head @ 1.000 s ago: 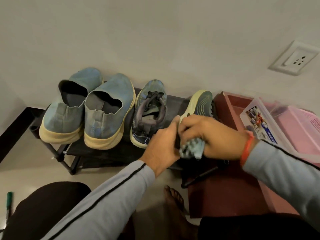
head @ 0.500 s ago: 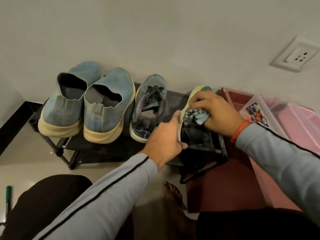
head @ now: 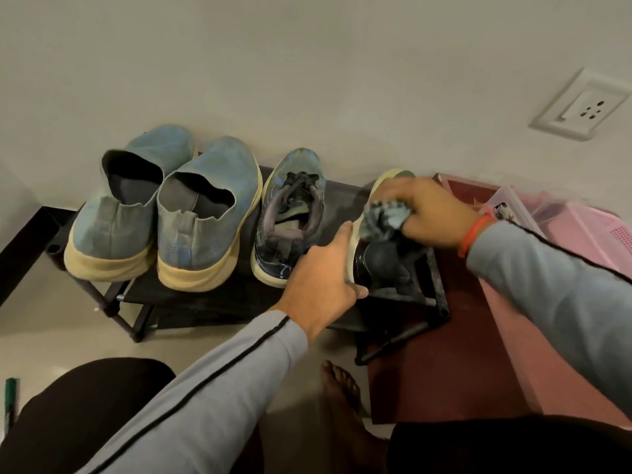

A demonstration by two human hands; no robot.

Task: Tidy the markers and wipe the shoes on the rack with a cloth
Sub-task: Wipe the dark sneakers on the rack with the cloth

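Four shoes (head: 208, 217) crowd black rack (head: 219, 295) against wall (head: 307, 63)

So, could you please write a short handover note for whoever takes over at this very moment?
Left hand grips the heel of the tilted sneaker at the right end of the rack.
Right hand presses the cloth onto that sneaker's upper.
Its partner sneaker and the two blue slip-ons sit upright on the rack; whether they have been wiped cannot be told.
A green marker lies on the floor at far left, not yet tidied.
Left: finish this sneaker, check the others, collect the marker.
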